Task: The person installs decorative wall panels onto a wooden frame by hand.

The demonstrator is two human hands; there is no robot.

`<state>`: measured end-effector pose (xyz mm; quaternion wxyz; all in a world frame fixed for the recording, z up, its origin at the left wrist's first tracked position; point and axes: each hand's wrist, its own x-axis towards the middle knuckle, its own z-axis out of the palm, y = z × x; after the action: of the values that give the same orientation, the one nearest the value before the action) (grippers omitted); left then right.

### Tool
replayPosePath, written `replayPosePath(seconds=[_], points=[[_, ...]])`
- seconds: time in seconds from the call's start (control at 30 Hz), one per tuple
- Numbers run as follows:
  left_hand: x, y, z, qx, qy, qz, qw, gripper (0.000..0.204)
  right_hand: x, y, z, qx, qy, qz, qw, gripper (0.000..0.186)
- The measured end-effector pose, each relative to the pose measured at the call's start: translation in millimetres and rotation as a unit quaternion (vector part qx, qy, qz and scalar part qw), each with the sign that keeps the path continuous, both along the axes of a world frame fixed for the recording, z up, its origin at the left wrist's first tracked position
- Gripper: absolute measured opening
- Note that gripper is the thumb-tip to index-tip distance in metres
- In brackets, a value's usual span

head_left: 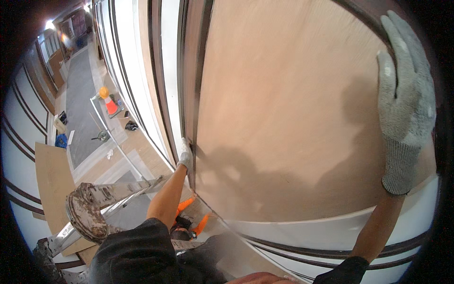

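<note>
Bracing plywood panel (283,118) at both sides: panel stands upright in wall, directly ahead of person, dk. trim along its L and upper R edges.

R hand (406,102), grey knit glove: flat, fingers extended, laid at panel's R edge by the trim; nothing grasped. L hand (185,156), also gloved: at dk. upright trim (201,57) on panel's L side, low down; seen small and end-on, so cannot tell if fingers are curled round it or merely pressing. Shadows fall across panel face.

Below panel's btm L corner: co-worker w/ orange sleeves (186,204), arms raised, nr. person's L forearm. Stained metal stepladder (87,208) to person's L, obstructing floor access that side; lt. metal pole (118,146) beyond it, running along corridor.

Further out: traffic cone (111,106), orange/white, w/ yellow hard hat (103,92) on top; blk. bag (131,125) nearby on floor. Far side: brown sheet (53,177) leaning nr. white wall panelling (21,137); blue bundle (61,140) on floor adj. Grey floor covering (85,99) runs down corridor.
</note>
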<state>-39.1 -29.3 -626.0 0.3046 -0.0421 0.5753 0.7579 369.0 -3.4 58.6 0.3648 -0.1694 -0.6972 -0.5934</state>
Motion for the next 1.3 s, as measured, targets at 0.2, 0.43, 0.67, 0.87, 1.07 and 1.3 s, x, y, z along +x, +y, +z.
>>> replayPosePath(seconds=[0.2, 0.43, 0.67, 0.87, 1.07, 1.3], points=[[2.5, 21.1, 19.3, -0.022, 0.02, -0.047, 0.998, 0.069, -11.1, -15.3, 4.2, 0.002, -0.005, -0.069, 0.998, 0.046], [56.9, 34.0, 111.3, -0.107, 0.114, -0.019, 0.988, 0.072, -26.6, -26.7, 11.5, 0.065, -0.036, 0.039, 0.996, 0.051], [95.0, 30.3, 199.6, -0.142, 0.246, 0.036, 0.958, 0.072, -13.2, -47.1, 7.8, 0.027, -0.036, -0.01, 0.999, 0.042], [77.2, 17.7, 202.8, -0.185, 0.258, 0.023, 0.948, 0.081, 7.1, -50.4, 6.3, -0.016, -0.025, -0.048, 0.998, 0.045], [99.3, 9.8, 225.5, -0.199, 0.266, 0.005, 0.943, 0.074, 113.3, -70.9, 5.2, -0.059, -0.038, -0.163, 0.984, 0.046], [105.4, 5.8, 230.0, -0.146, 0.29, 0.025, 0.946, 0.079, 157.7, -116.5, -6.3, -0.062, 0.032, -0.296, 0.953, 0.053]])
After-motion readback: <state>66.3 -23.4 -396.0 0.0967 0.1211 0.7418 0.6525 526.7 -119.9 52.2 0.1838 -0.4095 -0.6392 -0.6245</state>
